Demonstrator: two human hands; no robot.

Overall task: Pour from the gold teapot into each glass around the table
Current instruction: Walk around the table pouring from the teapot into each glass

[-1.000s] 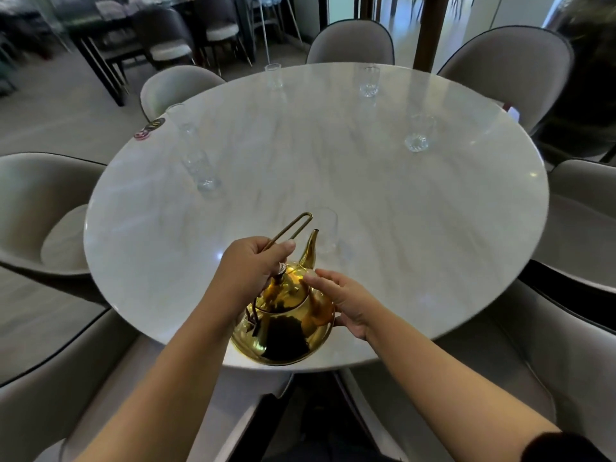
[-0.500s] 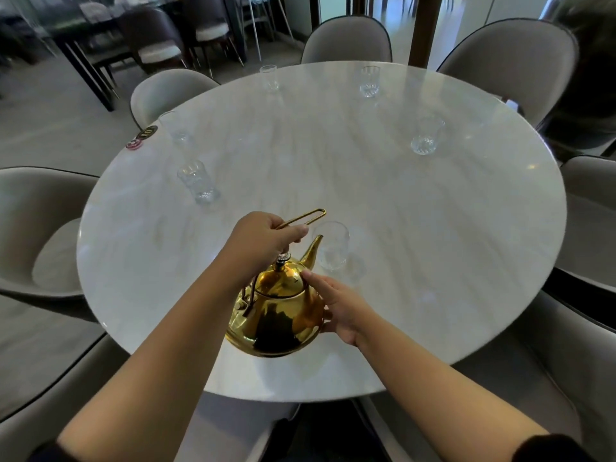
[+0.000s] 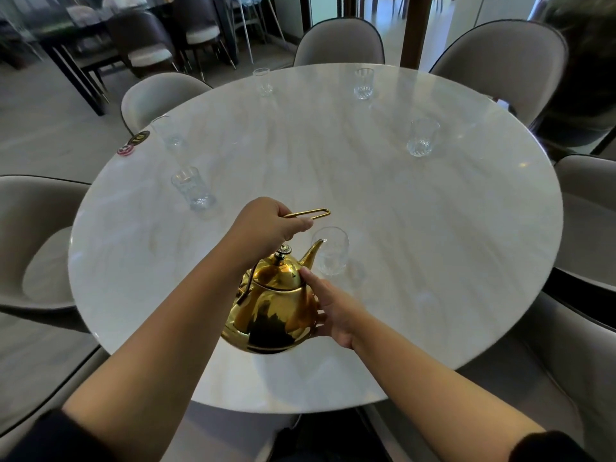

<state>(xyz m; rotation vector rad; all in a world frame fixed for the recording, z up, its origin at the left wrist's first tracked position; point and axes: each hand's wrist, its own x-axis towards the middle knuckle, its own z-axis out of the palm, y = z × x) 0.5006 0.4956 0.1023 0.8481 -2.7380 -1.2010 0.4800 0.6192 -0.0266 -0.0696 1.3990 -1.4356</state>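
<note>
A gold teapot [image 3: 273, 311] hangs above the near part of the round white marble table [image 3: 433, 245]. My left hand [image 3: 266, 225] grips its wire handle from above. My right hand [image 3: 328, 305] rests against the pot's right side, a finger on the lid edge. The spout tip sits at the rim of the nearest clear glass [image 3: 331, 251]. Other clear glasses stand around the table: near left [image 3: 193, 188], far left [image 3: 170, 131], far middle [image 3: 262, 81], far right [image 3: 364, 83] and right [image 3: 421, 137].
Grey upholstered chairs ring the table, such as one at the left [image 3: 36, 241] and one at the far right [image 3: 500, 61]. Two small round discs [image 3: 133, 143] lie at the table's left edge. A dark dining set [image 3: 133, 38] stands behind.
The teapot has risen off the table and moved forward, its spout now at the nearest glass's rim. Both hands travelled with it.
</note>
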